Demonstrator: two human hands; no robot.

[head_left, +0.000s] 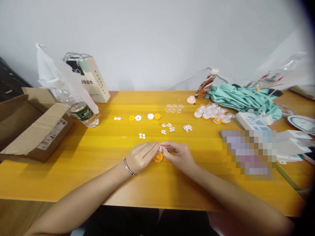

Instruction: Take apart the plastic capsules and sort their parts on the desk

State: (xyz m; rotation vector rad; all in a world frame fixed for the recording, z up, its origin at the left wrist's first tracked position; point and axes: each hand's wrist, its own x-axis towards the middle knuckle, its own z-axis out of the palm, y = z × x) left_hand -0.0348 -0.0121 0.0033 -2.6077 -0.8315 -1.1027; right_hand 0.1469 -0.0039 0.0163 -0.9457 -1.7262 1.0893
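White piece (160,148) pinched in the grip of left hand (141,159) and right hand (180,159); long axis unclear. Orange disc (158,157) on tabletop (137,196), just wearer-side of piece, between hands; nearer hand indeterminable.

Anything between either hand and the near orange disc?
Nothing visible blocks it. Left hand and right hand meet at the orange disc's far edge, a small white piece between their fingertips; the white lattice pieces lie beyond.
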